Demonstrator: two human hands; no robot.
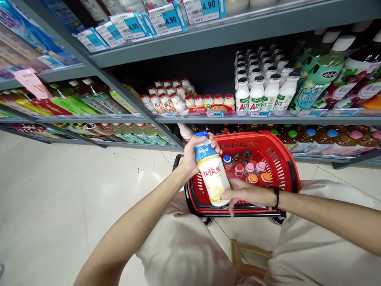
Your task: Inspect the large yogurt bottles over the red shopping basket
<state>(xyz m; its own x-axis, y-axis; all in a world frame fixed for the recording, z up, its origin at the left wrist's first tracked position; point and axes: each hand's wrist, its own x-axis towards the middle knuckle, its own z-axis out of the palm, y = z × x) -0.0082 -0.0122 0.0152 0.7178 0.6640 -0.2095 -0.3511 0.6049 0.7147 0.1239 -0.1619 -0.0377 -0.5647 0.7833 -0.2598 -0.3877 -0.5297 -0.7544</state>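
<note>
My left hand (198, 155) wraps the upper part of a large plastic drink bottle (212, 174) with a blue cap and a white-and-yellow label bearing red Chinese characters. My right hand (242, 192), with a black band on its wrist, holds the bottle's lower end. Both hands hold the bottle above a red plastic wheeled shopping basket (285, 163). Several small bottles with coloured caps (245, 169) stand inside the basket, partly hidden behind the large bottle and my right hand.
Grey store shelves (226, 118) run along the far side, stocked with bottled drinks and small yoghurt-style bottles, with blue price tags (165, 20) on their edges. Below lies a pale tiled floor (59, 198). A tan frame (247, 258) shows below the basket.
</note>
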